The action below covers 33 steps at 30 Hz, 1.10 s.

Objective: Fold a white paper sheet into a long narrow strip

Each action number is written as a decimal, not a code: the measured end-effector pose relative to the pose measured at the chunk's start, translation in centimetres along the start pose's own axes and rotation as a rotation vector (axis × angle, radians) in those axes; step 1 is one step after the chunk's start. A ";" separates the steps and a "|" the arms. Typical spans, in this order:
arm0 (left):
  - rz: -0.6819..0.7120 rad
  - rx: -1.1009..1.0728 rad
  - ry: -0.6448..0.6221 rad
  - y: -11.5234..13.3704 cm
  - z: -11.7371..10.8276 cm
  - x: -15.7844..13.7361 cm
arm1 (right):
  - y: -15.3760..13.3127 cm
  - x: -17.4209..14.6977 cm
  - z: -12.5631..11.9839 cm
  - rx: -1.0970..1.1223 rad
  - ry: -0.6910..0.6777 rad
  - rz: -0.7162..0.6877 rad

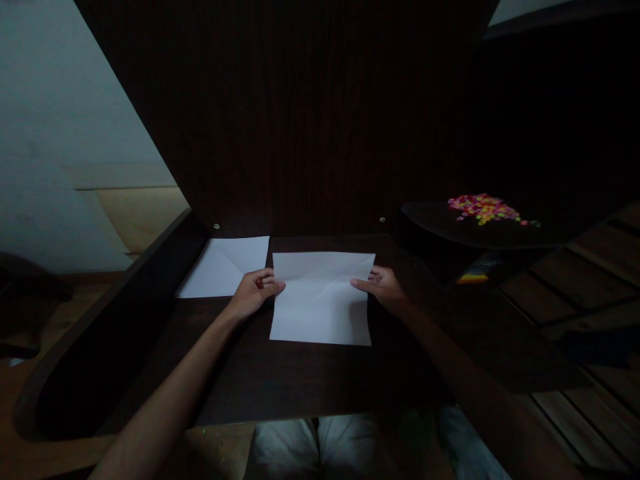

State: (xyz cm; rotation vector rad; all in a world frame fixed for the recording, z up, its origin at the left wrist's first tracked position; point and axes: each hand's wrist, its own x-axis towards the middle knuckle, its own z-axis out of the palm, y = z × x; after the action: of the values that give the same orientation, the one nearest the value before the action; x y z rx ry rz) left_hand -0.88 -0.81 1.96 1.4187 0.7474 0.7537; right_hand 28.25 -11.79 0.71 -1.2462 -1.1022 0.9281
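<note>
A creased white rectangular sheet of paper [323, 300] lying flat at the middle of the dark wooden desk [280, 380] is pinched at its left edge by the left hand [254, 293] and at its right edge by the right hand [383, 287], though the thumbs are partly hidden under the paper. Just to the left and farther back, a second white folded sheet [225, 267] is laid flat, its right corner covered by the left hand. At the far right, a heap of small pink and yellow bits [483, 208] is seen on a dark curved shelf [450, 230], too dim and small to be identified.
</note>
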 end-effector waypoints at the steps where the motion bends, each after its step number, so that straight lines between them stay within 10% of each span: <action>1: 0.024 0.032 0.004 -0.1 0.0 0.1 | 0.0 0.0 -0.2 -0.056 -0.010 -0.017; 10: 0.439 0.500 0.028 1.7 -0.4 -0.6 | 0.3 0.0 -0.5 -0.339 -0.032 -0.334; 14: 0.696 0.790 -0.214 2.2 0.3 -1.4 | 0.5 0.0 -0.4 -0.448 -0.072 -0.411; 21: 0.588 1.145 -0.429 -0.3 3.3 -1.3 | 1.0 0.3 -0.9 -0.580 -0.223 -0.482; 33: 0.589 1.134 -0.420 -1.3 2.9 -0.6 | -0.2 -0.3 -2.1 -0.654 -0.482 -0.477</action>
State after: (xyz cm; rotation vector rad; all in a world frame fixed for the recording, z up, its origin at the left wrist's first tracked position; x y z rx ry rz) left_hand 1.15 -3.01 0.68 2.7997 0.3934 0.3986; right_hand 30.22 -12.63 0.92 -1.1956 -2.0981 0.5117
